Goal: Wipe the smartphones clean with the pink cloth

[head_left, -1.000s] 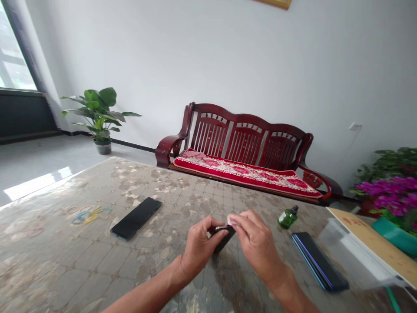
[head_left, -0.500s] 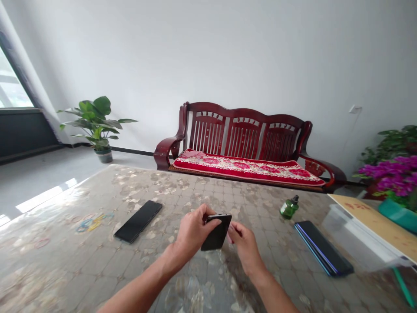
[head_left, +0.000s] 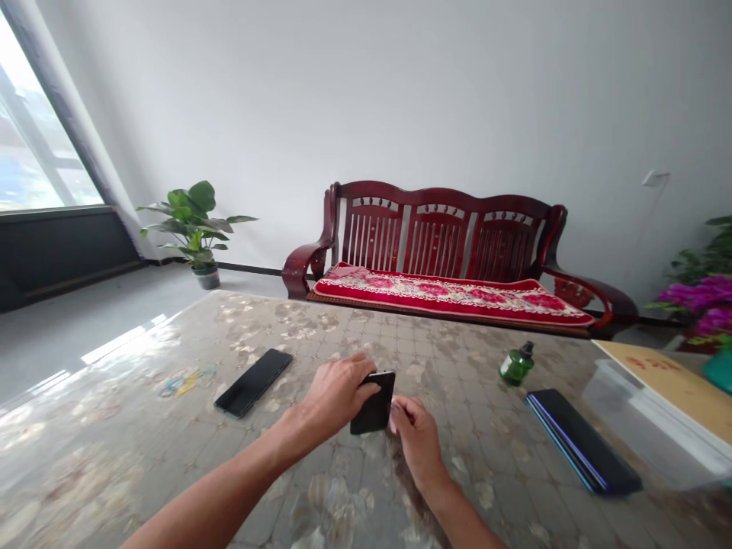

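The left hand (head_left: 337,393) has its grip clamped on a dark phone (head_left: 374,402) — thumb and fingers wrapped over the upper left edge, near the top corner. The phone stands nearly upright just above the worktop (head_left: 320,335), at the middle of the near part, its back toward the camera. Its long axis runs close to vertical, tilted a little to the right at the top; the top end points up and away from the person, the bottom end down toward the worktop. Whether the bottom edge touches the surface cannot be told.

The right hand (head_left: 416,438) sits just beside the phone's lower right edge, fingertips curled in toward it; the grip is loosely together, and contact with the phone looks likely but is not sure. So the phone lies up and to the left of the right hand, and to the right of the left palm. The left hand is the one that carries it; the right is lower and closer to the person.

Other things lie flat on the worktop — a second black phone (head_left: 254,381) well to the left, long axis diagonal, and a blue-edged phone (head_left: 580,448) to the right, also diagonal. A small green bottle (head_left: 518,364) stands upright beyond the right hand, well apart from it. Coloured rubber bands (head_left: 184,380) lie further left. A clear plastic box (head_left: 652,415) sits at the right edge.
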